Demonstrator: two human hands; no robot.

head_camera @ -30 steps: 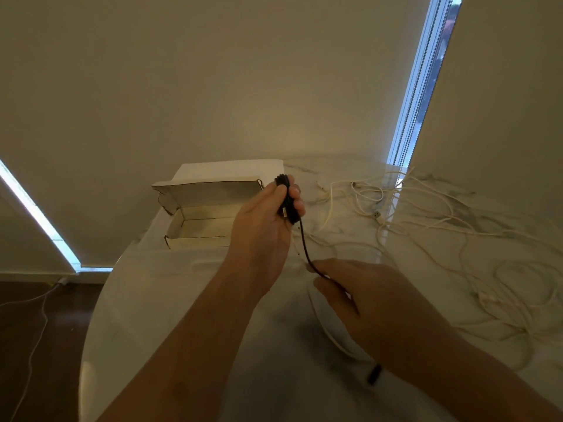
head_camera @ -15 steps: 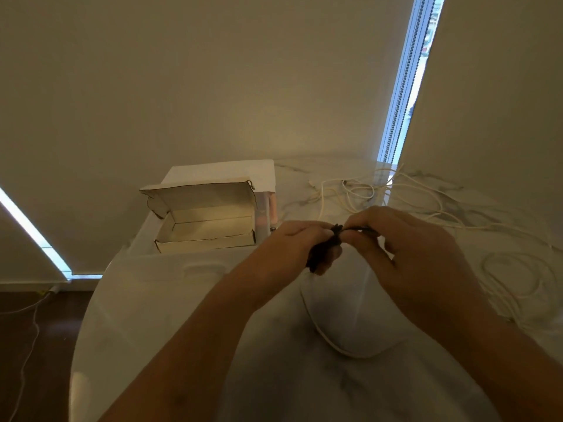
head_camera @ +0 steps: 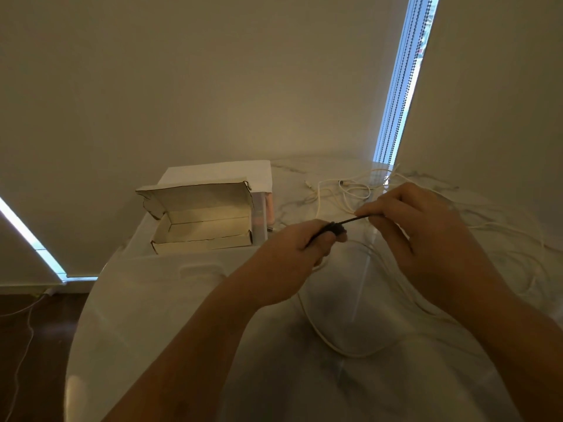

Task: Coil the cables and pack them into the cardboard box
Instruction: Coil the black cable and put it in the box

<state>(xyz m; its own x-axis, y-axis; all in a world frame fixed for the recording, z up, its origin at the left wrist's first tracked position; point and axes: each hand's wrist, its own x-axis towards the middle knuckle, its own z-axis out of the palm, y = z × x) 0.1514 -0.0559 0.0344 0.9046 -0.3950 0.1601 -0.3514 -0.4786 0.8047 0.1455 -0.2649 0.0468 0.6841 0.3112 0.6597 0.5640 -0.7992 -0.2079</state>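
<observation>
Room: plain beige walls meet in a corner, with a narrow bright window strip (head_camera: 402,83) and its bead chain on the right; dark wood floor (head_camera: 33,345) at the lower left.
Surface: white marble table (head_camera: 158,315) with a rounded edge, glossy, grey veins.
Cardboard box (head_camera: 201,236): it stands on the far left part of the table, lid flap open and standing up behind; the inside looks bare as far as the view shows.
Beside the box: a clear case with something pink inside (head_camera: 264,214) touches its right wall, and a white flat sheet or lid (head_camera: 225,172) lies behind it.
Left hand (head_camera: 292,263): fingers curled around a small black cable bundle (head_camera: 330,229), held above the table centre, to the right of the box.
Right hand (head_camera: 417,236): thumb and fingers pinch the free black strand (head_camera: 355,220), which runs tight from the bundle.
White cables (head_camera: 344,193): loose and tangled on the right half of the table, partly hidden behind the right hand; one long loop (head_camera: 323,336) lies below both hands.
Between bundle and box: only bare table; the left forearm crosses in front of the near table part.
Floor: a thin white cord (head_camera: 27,327) runs down at the left.
</observation>
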